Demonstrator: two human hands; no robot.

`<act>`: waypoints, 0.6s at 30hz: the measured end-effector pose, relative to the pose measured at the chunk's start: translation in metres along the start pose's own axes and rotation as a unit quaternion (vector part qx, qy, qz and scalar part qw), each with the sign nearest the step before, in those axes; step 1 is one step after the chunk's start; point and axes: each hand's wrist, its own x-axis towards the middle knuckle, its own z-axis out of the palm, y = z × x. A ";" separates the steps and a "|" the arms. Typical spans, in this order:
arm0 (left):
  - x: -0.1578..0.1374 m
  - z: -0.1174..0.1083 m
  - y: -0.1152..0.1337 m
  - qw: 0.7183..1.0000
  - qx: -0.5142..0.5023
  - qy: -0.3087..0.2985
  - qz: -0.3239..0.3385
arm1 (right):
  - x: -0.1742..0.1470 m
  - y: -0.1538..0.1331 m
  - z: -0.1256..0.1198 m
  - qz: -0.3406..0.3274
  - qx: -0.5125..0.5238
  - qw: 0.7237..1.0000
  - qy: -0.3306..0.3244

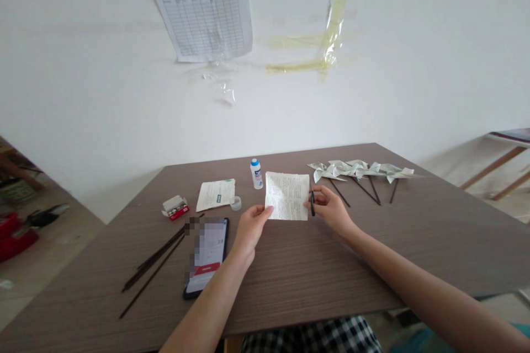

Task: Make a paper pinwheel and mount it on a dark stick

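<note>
Across the brown wood-grained worktop, at twelve o'clock, the left hand pinches a printed page, text illegible; the right hand grips a black-handled tool at its three-o'clock edge. Beyond, at eleven, an unreadable gridded sheet hangs on the white wall.

Paper between left hand and right hand is off-white, dark-printed; the bottle beyond the left is white, blue-capped.
</note>
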 end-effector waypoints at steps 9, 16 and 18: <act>0.001 -0.001 -0.003 1.000 0.005 -0.012 0.018 | -0.006 -0.003 0.004 0.017 0.019 1.000 0.001; 0.005 -0.002 -0.005 0.999 0.012 0.008 0.043 | -0.007 -0.006 0.004 0.032 0.020 0.999 -0.012; 0.005 -0.002 -0.007 0.999 0.026 -0.003 0.046 | -0.005 -0.006 0.001 0.033 0.017 0.999 -0.002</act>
